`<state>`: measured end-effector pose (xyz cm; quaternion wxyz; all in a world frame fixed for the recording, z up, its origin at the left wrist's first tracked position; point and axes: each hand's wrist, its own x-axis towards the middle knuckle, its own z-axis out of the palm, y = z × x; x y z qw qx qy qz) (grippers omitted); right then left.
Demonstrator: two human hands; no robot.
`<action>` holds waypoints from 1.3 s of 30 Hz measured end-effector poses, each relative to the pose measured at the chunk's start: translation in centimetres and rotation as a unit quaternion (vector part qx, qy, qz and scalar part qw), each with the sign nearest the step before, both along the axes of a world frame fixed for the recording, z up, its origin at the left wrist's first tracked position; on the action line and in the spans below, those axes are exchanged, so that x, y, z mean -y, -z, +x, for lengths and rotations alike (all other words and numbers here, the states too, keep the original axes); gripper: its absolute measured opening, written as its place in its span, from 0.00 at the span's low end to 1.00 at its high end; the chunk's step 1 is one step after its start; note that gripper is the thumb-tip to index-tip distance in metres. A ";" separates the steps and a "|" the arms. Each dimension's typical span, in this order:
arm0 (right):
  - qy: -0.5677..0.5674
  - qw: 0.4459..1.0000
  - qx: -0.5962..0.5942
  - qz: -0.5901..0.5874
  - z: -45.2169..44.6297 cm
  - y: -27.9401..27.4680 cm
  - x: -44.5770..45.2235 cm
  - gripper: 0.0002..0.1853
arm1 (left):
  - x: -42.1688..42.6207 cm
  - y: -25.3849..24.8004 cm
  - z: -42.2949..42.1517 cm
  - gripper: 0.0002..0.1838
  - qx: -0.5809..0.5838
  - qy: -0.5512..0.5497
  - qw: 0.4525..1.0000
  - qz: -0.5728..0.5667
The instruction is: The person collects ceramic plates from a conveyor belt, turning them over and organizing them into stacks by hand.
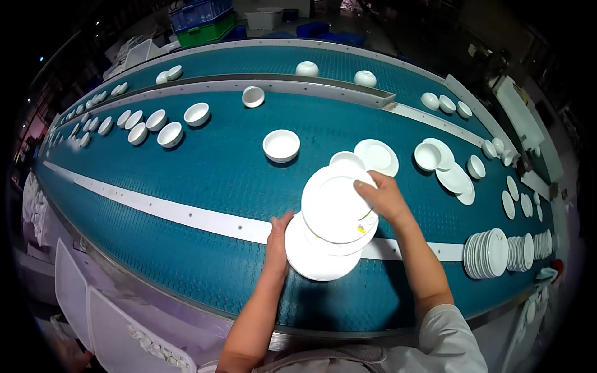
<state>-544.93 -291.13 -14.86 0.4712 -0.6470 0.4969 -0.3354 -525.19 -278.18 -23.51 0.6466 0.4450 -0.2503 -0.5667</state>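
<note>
My right hand [384, 198] grips the rim of a white plate [333, 202], thumb on top and fingers mostly hidden beneath. That plate has a small yellow flower near its lower edge. It overlaps other white plates under it, the lowest a large plate [323, 264] that shows at the bottom. My left hand [280, 242] is closed against the left edge of these lower plates, some of its fingers hidden. Just beyond the held plates, a white bowl [347, 160] is partly covered, with another plate [377, 156] beside it.
A teal conveyor belt [217, 168] carries several white bowls [281, 145] and plates. A white divider strip [186, 214] runs along it. Plates stand on edge in rows [485, 253] at the right. Behind a low rail [311, 87] runs a second belt lane. Stacked crates [202, 22] stand at the back.
</note>
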 end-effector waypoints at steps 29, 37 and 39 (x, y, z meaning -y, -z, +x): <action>-0.249 0.703 -0.439 -0.502 3.7 8.4 15.2 0.19 | -0.6 1.7 -3.9 0.26 0.120 -0.017 0.992 -0.018; 0.061 0.823 -0.375 -0.421 -8.6 5.7 16.3 0.07 | 0.1 1.7 -7.0 0.26 0.078 -0.019 0.997 -0.023; 0.166 0.837 -0.394 -0.340 -12.8 6.8 18.3 0.10 | -0.4 2.5 -6.2 0.24 0.207 -0.063 0.976 -0.013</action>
